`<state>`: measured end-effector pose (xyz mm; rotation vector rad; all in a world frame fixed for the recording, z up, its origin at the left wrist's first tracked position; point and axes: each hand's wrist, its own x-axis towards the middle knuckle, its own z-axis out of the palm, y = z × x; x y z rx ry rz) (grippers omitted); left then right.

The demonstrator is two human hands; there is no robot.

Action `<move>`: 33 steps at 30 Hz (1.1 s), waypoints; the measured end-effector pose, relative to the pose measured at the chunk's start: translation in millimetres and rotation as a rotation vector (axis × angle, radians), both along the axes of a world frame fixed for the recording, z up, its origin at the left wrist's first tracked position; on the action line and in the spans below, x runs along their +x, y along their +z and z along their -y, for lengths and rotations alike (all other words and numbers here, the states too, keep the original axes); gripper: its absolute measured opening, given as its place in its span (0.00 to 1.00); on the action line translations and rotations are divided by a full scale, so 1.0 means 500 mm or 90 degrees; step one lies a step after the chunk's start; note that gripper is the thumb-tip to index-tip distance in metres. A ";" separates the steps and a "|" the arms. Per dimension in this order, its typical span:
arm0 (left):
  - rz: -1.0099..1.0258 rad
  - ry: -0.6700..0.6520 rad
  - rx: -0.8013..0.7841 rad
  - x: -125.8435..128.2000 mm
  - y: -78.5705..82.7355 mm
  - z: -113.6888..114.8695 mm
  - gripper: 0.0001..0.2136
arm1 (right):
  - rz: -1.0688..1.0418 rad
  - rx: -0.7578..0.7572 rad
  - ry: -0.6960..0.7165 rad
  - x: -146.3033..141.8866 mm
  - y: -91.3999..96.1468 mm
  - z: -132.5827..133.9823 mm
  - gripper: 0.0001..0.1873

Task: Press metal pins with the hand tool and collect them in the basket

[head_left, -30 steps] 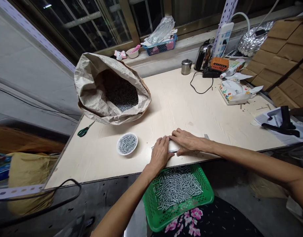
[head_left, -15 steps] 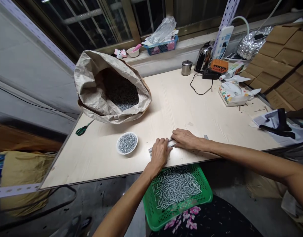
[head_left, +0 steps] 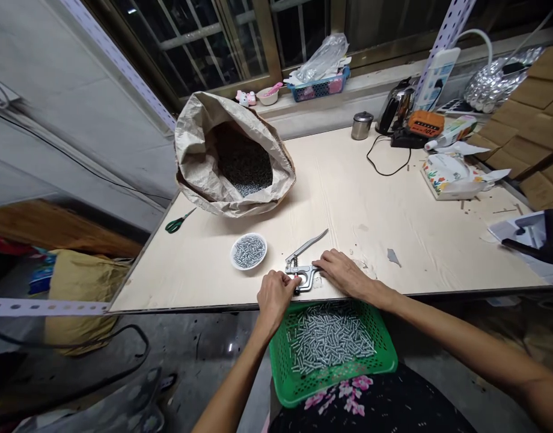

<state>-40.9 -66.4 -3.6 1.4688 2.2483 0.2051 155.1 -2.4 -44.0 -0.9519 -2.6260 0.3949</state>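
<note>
A pair of silver snap fastener pliers (head_left: 307, 276) lies at the table's front edge, its long upper handle (head_left: 309, 243) raised at an angle and a small spring by the hinge. My right hand (head_left: 346, 273) grips the lower handle's end from the right. At the jaw end, my left hand (head_left: 275, 294) has thumb and fingertips pinched together beside a small red and black part; whatever lies between them is too small to make out. Just beyond the left hand stands a white bowl (head_left: 249, 251) of small metal screws or pins. Below the edge, a green basket (head_left: 276, 376) holds many similar pieces.
A large open sack (head_left: 198, 174) with more metal pieces stands at the back left, near green-handled scissors (head_left: 174, 225). Farther right are a metal canister (head_left: 362, 126), a kettle (head_left: 396, 108), an orange battery (head_left: 425, 123) and a tissue pack (head_left: 452, 174). A grey scrap (head_left: 393, 257) lies right of my hand.
The pliers, mostly covered by both hands before, now show with the upper handle swung up. My left hand has moved off their body to the jaw end. The camera view has shifted left.
</note>
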 end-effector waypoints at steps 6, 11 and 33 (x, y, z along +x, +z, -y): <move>0.037 -0.072 -0.115 -0.011 0.006 -0.054 0.11 | -0.069 -0.009 -0.009 -0.014 -0.026 -0.006 0.10; -0.127 -0.182 -0.046 -0.004 0.055 -0.032 0.08 | -0.097 -0.034 -0.052 -0.003 -0.021 -0.037 0.14; -0.296 -0.023 0.106 -0.187 0.054 -0.103 0.11 | -0.132 0.025 -0.108 0.012 -0.061 -0.051 0.17</move>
